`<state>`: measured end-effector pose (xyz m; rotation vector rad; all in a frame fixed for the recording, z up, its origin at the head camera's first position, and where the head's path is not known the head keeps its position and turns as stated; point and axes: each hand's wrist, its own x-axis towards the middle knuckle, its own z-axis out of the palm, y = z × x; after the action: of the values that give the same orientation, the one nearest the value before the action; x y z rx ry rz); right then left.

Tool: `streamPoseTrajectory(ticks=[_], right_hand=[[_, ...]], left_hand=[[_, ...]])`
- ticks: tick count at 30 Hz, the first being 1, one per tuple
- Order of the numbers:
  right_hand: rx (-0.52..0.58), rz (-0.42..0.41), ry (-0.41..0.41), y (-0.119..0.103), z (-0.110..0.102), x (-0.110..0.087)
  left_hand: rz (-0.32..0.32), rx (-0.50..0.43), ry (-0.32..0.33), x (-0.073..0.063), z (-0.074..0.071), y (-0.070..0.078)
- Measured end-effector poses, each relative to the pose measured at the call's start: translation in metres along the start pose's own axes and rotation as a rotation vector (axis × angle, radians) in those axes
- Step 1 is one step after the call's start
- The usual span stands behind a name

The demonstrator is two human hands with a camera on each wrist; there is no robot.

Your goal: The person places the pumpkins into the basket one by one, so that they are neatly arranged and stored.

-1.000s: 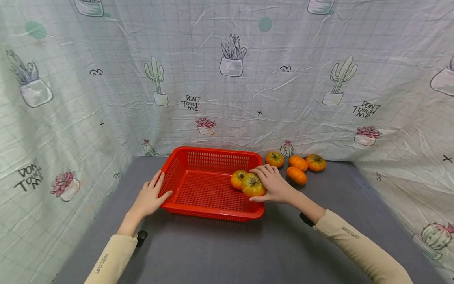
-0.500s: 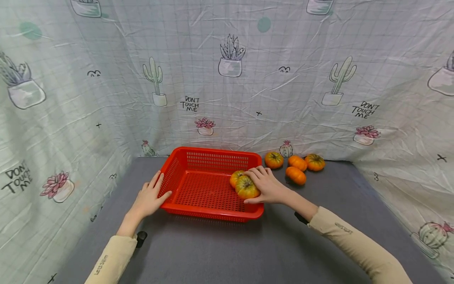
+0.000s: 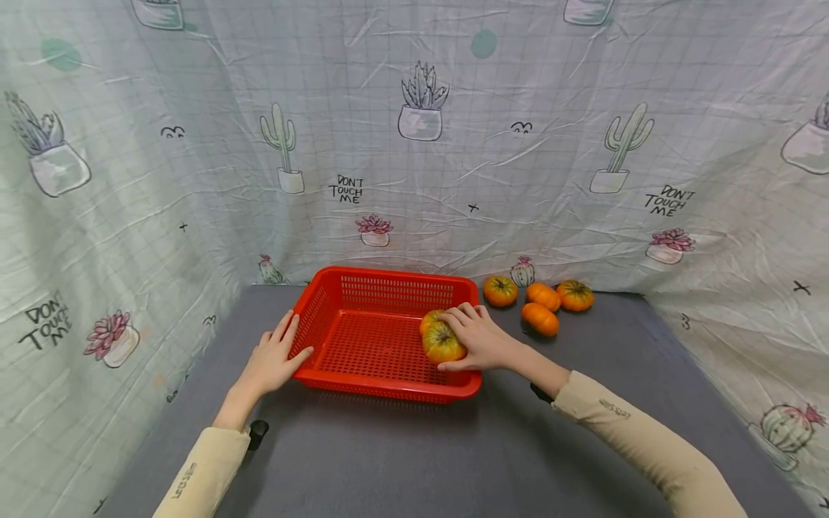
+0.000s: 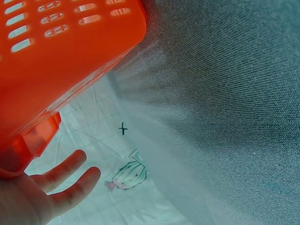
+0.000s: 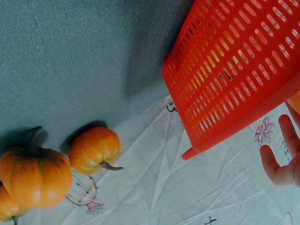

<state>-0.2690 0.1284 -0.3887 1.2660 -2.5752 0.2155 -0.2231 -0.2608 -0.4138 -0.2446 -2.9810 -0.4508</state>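
Mottled pumpkin point(image 3: 443, 343), right of centre in the head view, is grasped by the right hand point(image 3: 482, 342) over the red basket point(image 3: 388, 386), floor contact indeterminable, partly hiding a second pumpkin point(image 3: 430, 320), while the left hand point(image 3: 270, 362) touches the rim, fingers extended.

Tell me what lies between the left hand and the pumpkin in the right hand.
In the head view, just the red basket: its left wall, then a bare stretch of slotted floor.

Free tabletop point(image 3: 369, 460) nearside, raised basket walls point(image 3: 382, 387), pumpkins point(image 3: 540, 320) blocking far right
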Motion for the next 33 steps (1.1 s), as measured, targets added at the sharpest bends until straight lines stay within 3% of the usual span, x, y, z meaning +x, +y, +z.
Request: streamPoseTrajectory(ticks=[13, 22, 33], right_hand=[[-0.034, 0.028, -0.117, -0.004, 0.0, 0.009], [-0.073, 0.002, -0.113, -0.005, 0.006, 0.012], [-0.077, 0.049, -0.182, -0.006, 0.015, 0.017]], left_hand=[[-0.003, -0.002, -0.003, 0.001, -0.002, -0.002], [-0.014, -0.008, -0.008, 0.001, -0.002, -0.001], [-0.015, -0.007, -0.001, 0.0, 0.0, 0.0]])
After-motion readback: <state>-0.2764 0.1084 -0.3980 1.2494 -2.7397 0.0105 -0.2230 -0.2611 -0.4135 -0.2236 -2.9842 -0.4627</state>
